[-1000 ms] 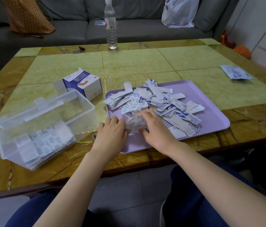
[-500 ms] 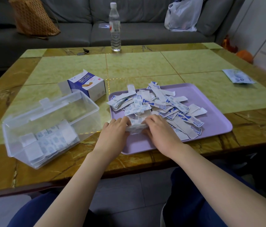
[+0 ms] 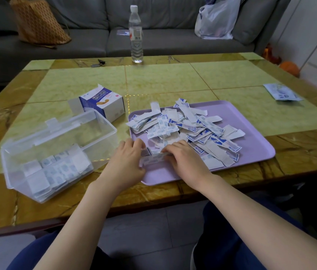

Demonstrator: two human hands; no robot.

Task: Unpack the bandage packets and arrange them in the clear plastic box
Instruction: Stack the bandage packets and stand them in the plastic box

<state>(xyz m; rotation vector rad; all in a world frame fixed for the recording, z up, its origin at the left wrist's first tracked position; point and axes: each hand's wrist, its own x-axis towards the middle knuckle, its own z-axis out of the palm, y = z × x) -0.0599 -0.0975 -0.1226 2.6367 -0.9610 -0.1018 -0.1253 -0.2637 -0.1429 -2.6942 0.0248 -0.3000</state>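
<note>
Left of the purple tray [image 3: 251,139], we saw the clear plastic box [image 3: 103,124] on the table [image 3: 173,80]. It was open, with packed bandages [image 3: 56,168] in rows along its near side. Behind the box, just off the tray's far-left corner, the bandage carton [image 3: 103,103] had its flap up.

At the tray's near-left corner the left hand [image 3: 126,160] had its fingers curled round one end of a small stack of packets [image 3: 153,158]. The right hand [image 3: 185,160] gripped the other end. So we logged the hands close together, both clamped on that stack, which sat low over the tray. We couldn't tell whether it touched the tray.

Just beyond the hands, a loose pile [image 3: 188,127] of white and blue packets covered the tray's left and middle, and its right part was bare.

Well behind the tray, a water bottle [image 3: 135,34] stood upright at the table's far edge. Right of the tray, well apart from it, a flat blue-printed sachet [image 3: 282,92] lay near the table's right edge.
</note>
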